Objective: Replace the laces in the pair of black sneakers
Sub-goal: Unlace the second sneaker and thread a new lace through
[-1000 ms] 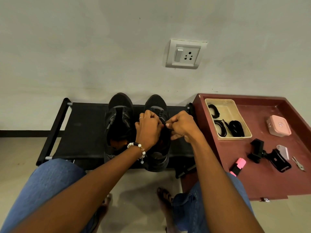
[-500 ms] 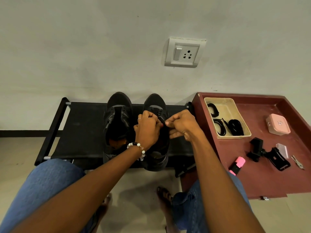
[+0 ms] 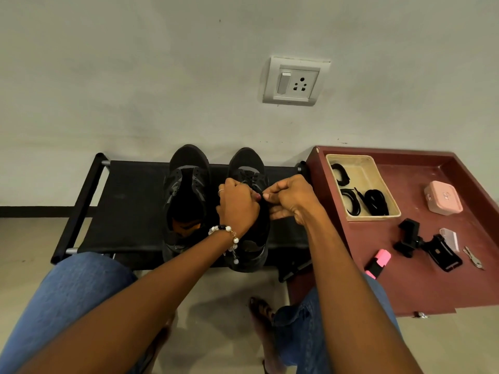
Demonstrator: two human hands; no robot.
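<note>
Two black sneakers stand side by side on a low black rack (image 3: 129,201), toes to the wall. The left sneaker (image 3: 187,182) has an open tongue and no lace that I can see. Over the right sneaker (image 3: 247,163) both hands work at its eyelets. My left hand (image 3: 237,206), with a bead bracelet, is curled over the lacing. My right hand (image 3: 290,198) pinches a thin black lace (image 3: 260,190) between thumb and fingers. Spare black laces (image 3: 375,202) lie coiled in a beige tray (image 3: 364,168).
A dark red table (image 3: 421,287) stands at the right with the tray, a pink case (image 3: 442,197), a black clip mount (image 3: 429,244), a pink marker (image 3: 378,263) and a small key (image 3: 472,257). A wall socket (image 3: 294,81) is above. My knees frame the floor below.
Both hands stay on the right sneaker; the right hand has drawn slightly to the right, pulling the lace out a little.
</note>
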